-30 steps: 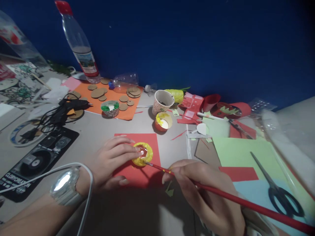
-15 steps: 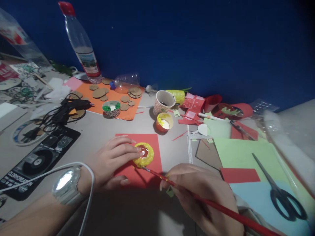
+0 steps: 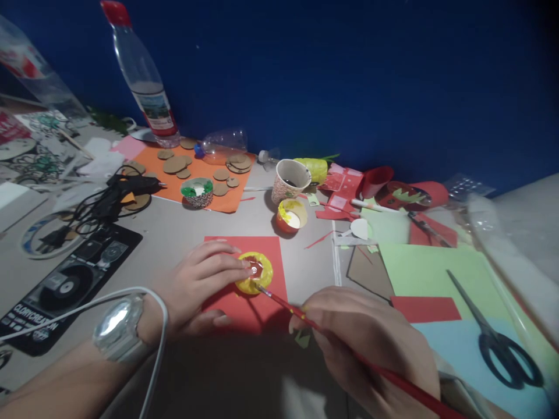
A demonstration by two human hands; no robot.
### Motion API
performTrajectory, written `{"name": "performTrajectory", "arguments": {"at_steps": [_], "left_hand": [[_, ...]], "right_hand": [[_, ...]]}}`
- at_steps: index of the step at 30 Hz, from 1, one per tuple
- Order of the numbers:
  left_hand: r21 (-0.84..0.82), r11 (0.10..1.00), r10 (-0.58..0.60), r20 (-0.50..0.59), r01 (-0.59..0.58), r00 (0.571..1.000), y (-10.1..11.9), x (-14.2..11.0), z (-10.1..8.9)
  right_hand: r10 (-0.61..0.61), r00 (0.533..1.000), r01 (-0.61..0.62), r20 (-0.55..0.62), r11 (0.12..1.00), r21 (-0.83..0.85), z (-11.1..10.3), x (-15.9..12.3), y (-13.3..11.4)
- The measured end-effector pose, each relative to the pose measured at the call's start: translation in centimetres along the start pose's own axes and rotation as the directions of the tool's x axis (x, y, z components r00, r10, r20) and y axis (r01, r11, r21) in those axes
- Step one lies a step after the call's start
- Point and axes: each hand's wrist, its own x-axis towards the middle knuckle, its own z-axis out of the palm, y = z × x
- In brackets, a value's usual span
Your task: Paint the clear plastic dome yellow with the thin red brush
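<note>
A plastic bottle bottom (image 3: 265,269) lies on a square of red paper (image 3: 271,247). Its ring is coated in yellow paint, and the middle looks clear with red showing through. My left hand (image 3: 203,285) lies over the paper with fingers stretched out, the fingertips resting on the piece's left side. In my right hand (image 3: 371,343) is a red paintbrush (image 3: 282,302), pinched along the handle, its tip touching the ring's lower right edge. Behind the paper stands a cut-down cup (image 3: 283,227) with yellow and white paint inside.
A patterned paper cup (image 3: 285,191) stands behind the paint cup. Black scissors (image 3: 491,334) lie on coloured sheets at right. Cardboard discs, a green-paint cup (image 3: 198,198) and a glue gun (image 3: 135,183) are at left, beside a tall bottle (image 3: 152,105). A white cable (image 3: 162,326) crosses my left wrist.
The brush tip has moved slightly right and up along the lower part of the yellow ring. My right hand has shifted a little right; the left hand stays in place.
</note>
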Motion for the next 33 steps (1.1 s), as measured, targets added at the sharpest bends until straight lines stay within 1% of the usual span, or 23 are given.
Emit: {"name": "performTrajectory", "arguments": {"at_steps": [5,7,11,12,13,16,20,23,25,27,29,33], "left_hand": [[-0.024,0.999,-0.026,0.003,0.026,1.000,0.22,0.18,-0.19],[-0.035,0.999,-0.024,-0.013,0.024,1.000,0.24,0.19,-0.16],[-0.043,0.999,-0.022,-0.024,0.021,0.999,0.19,0.15,-0.03],[-0.041,0.999,-0.027,-0.015,0.026,1.000,0.17,0.15,-0.01],[-0.038,0.999,-0.031,-0.007,0.031,1.000,0.16,0.15,0.00],[-0.027,0.999,-0.024,-0.002,0.024,1.000,0.12,0.19,0.02],[-0.012,1.000,-0.028,0.011,0.028,1.000,0.06,0.19,0.03],[-0.007,0.999,-0.035,0.021,0.035,0.999,0.02,0.14,0.04],[-0.005,0.999,-0.031,0.018,0.032,0.999,0.02,0.12,0.04],[-0.009,1.000,-0.022,0.005,0.022,1.000,0.01,0.11,0.04],[-0.013,1.000,-0.018,-0.004,0.018,1.000,0.00,0.12,0.04],[-0.006,1.000,-0.026,0.019,0.026,0.999,-0.05,0.09,-0.01]], "right_hand": [[-0.027,1.000,0.027,-0.008,0.999,0.024,-0.02,-0.03,-0.04],[-0.020,1.000,0.021,-0.008,0.999,0.036,-0.01,0.05,0.02],[-0.056,0.998,0.057,-0.014,0.995,0.086,-0.06,0.33,0.05],[-0.055,0.998,0.054,0.012,0.996,0.077,-0.10,0.37,0.03],[-0.065,0.998,0.064,0.013,0.996,0.066,-0.13,0.39,0.01],[-0.045,0.998,0.046,-0.037,0.999,0.012,-0.03,0.22,-0.05],[-0.017,1.000,0.017,-0.026,1.000,-0.012,0.38,-0.23,-0.06],[-0.003,0.998,-0.001,-0.063,0.999,-0.048,0.38,-0.35,-0.13],[0.012,0.999,-0.013,-0.045,1.000,-0.027,0.28,-0.32,-0.23],[0.020,1.000,-0.020,0.005,1.000,0.015,0.28,-0.27,-0.34],[0.017,1.000,-0.017,0.019,1.000,-0.004,0.34,-0.19,-0.43],[-0.026,0.998,0.019,-0.056,0.992,-0.124,-0.21,0.32,-0.60]]}}
